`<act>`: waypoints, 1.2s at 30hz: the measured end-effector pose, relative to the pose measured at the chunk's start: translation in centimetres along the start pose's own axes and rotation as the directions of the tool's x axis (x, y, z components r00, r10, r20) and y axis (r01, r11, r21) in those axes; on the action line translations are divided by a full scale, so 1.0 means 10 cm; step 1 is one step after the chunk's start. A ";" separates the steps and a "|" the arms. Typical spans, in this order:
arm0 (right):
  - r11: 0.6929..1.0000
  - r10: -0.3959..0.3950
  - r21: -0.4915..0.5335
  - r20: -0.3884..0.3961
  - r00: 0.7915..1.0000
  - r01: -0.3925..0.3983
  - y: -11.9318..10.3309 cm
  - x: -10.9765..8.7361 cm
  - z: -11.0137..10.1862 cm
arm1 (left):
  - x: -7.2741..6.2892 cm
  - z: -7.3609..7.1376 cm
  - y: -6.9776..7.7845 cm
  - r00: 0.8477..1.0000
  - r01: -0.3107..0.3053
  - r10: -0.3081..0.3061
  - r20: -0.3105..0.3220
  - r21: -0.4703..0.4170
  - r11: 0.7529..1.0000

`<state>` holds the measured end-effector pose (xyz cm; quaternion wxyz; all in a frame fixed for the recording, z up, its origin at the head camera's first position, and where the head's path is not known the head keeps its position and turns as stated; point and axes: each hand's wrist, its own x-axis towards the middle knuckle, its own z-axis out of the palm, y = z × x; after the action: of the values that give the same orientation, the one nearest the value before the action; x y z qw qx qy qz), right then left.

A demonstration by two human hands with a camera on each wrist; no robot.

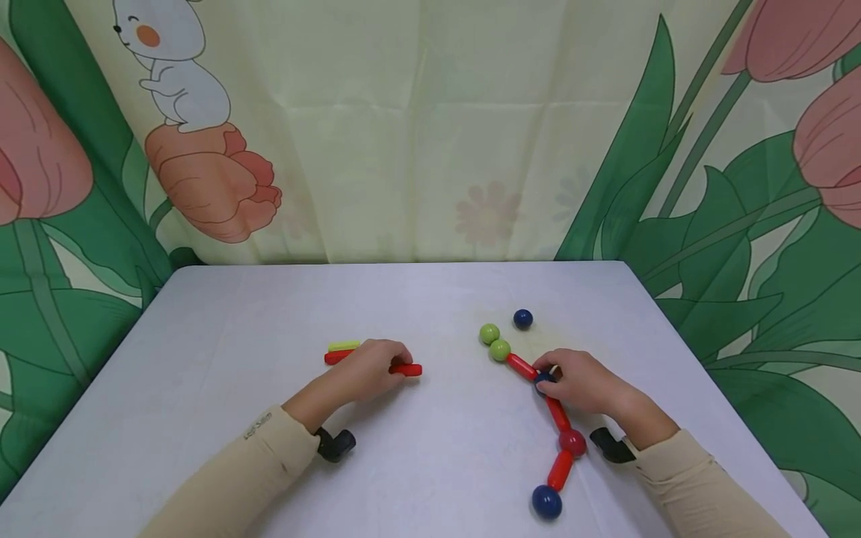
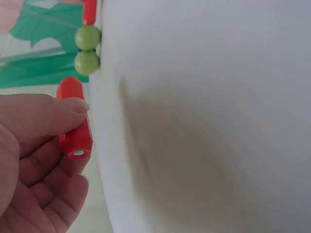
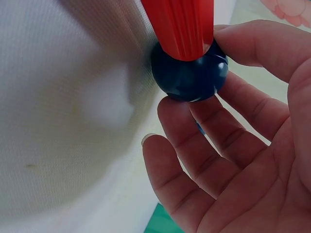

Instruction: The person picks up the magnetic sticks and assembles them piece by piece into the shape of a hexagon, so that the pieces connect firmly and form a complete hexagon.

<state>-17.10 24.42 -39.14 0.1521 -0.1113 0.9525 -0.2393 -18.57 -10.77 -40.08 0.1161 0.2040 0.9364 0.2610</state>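
Observation:
My left hand pinches a red magnetic rod between thumb and fingers, raised off the table. A pale metal disc shows at the rod's end in the left wrist view. On the right, my right hand holds a dark blue ball in a chain of rods and balls. From that ball one red rod runs up to a green ball. Another red rod leads down to a red ball, then a third red rod to a larger blue ball.
Beyond the left hand lie a yellow-green rod and a red rod, partly hidden. A second green ball touches the chain's far end. A loose blue ball sits near it on the white table. A patterned curtain hangs behind.

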 end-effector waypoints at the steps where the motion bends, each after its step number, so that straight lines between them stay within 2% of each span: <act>1: 1.000 -0.001 -0.001 0.000 1.000 0.001 0.00 0.00 0.00 | 0.06 0.01 0.04 1.000 -0.008 0.008 0.004 -0.005 1.000; 10: 1.000 -0.018 -0.001 0.001 1.000 0.018 -0.03 -0.02 -0.02 | 0.50 0.17 0.31 0.998 -0.064 0.064 0.006 -0.061 0.996; 18: 1.000 -0.017 -0.001 0.005 1.000 0.017 -0.04 -0.01 -0.03 | 0.77 0.31 0.49 0.996 -0.088 0.088 0.010 -0.040 0.995; 25: 1.000 -0.006 0.003 0.009 1.000 0.006 -0.03 -0.01 -0.03 | 0.90 0.38 0.60 0.998 -0.063 0.063 0.022 -0.007 0.998; 31: 1.000 -0.005 -0.003 0.008 1.000 0.005 -0.03 -0.01 -0.02 | 0.95 0.41 0.62 0.999 -0.021 0.022 0.040 -0.026 0.999; 36: 1.000 -0.005 -0.002 0.008 1.000 0.005 -0.03 -0.01 -0.02 | 0.97 0.44 0.63 0.999 -0.025 0.027 0.045 -0.044 0.999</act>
<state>-17.05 24.22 -38.81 0.1551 -0.1150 0.9518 -0.2383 -23.79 0.40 -41.46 0.1382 0.2194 0.9250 0.2779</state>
